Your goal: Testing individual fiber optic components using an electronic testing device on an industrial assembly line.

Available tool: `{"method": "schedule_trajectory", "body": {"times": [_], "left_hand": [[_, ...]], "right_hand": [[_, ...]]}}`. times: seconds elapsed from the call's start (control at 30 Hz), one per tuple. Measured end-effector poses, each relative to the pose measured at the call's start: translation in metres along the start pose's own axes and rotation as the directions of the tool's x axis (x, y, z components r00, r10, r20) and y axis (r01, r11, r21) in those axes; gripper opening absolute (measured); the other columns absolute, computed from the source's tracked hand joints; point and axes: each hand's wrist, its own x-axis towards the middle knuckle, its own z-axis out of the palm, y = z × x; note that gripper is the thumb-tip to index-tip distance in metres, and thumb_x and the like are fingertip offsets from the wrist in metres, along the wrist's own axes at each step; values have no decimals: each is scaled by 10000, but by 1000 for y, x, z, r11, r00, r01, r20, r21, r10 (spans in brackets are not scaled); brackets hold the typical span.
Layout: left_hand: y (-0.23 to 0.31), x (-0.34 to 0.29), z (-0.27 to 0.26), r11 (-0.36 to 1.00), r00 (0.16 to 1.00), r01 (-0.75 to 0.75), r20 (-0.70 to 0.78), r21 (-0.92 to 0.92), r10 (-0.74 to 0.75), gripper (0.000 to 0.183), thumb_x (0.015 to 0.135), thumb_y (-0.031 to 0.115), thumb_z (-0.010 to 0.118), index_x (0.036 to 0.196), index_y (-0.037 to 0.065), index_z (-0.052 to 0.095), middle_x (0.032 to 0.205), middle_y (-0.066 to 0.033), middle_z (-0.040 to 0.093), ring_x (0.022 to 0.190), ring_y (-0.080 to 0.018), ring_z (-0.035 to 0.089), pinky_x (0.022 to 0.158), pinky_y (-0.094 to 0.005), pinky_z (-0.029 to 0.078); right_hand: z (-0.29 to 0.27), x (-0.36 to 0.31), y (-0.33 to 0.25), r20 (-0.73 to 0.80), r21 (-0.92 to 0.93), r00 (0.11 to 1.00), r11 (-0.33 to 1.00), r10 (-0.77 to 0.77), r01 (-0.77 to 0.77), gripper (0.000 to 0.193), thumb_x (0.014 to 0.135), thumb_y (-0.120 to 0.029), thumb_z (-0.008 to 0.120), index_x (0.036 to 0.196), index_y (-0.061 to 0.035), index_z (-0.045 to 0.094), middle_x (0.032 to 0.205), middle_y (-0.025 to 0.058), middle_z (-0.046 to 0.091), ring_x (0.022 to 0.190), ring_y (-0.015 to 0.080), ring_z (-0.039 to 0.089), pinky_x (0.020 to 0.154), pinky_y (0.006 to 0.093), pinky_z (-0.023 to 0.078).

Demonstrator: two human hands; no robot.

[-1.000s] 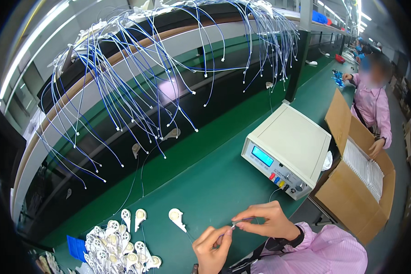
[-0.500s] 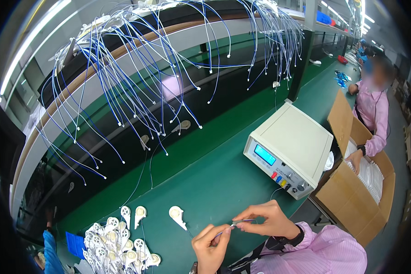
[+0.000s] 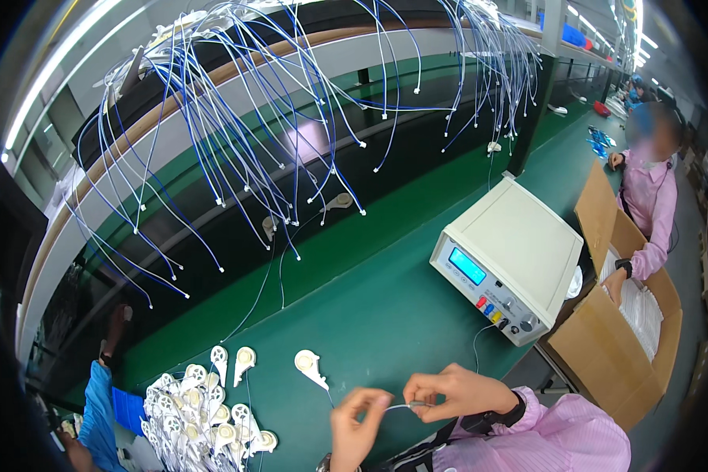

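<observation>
My left hand [image 3: 355, 429] is closed, thumb and forefinger pinching a thin cable [image 3: 399, 407]. A short stretch of that cable spans the gap to my right hand [image 3: 464, 393], which is closed in a pinch on it too. A small pale piece, perhaps a connector, shows at my right fingertips; its exact shape is hidden. To the left of my hands, a white teardrop-shaped part with a round cream hub [image 3: 310, 366] lies on the green bench. A thin wire runs from its narrow end toward my left hand.
Many similar white parts [image 3: 204, 421] lie heaped at lower left by a blue bin [image 3: 129, 411]. A beige test instrument [image 3: 515, 252] stands at right. Wires [image 3: 271, 134] hang from the shelf. Co-workers: a blue sleeve [image 3: 101, 409] at left, a person in pink [image 3: 651, 197] at a carton [image 3: 606, 358].
My fingertips have drawn apart, leaving a short length of cable showing between them. At the left, the co-worker's blue-sleeved arm reaches further into view. The whole view has shifted slightly.
</observation>
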Motion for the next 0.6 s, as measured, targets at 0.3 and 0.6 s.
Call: {"method": "schedule_trajectory", "body": {"times": [0.3, 0.6], "left_hand": [[-81, 8, -62, 686, 876, 358, -26, -633, -481, 578, 997, 420, 330, 1133, -122, 476, 937, -234, 648, 745, -245, 655, 631, -324, 536], [-97, 9, -53, 949, 717, -303, -634, 90, 289, 366, 985, 271, 410, 803, -28, 519, 499, -62, 497, 411, -109, 461, 376, -233, 325]], "right_hand": [[3, -6, 0, 201, 71, 979, 997, 6, -21, 177, 788, -96, 605, 927, -62, 500, 615, 2, 545, 553, 147, 552, 547, 266, 443], [3, -21, -8, 177, 22, 984, 1000, -2, -2, 154, 859, -124, 603, 975, -75, 515, 630, 5, 534, 580, 140, 563, 562, 262, 453]]}}
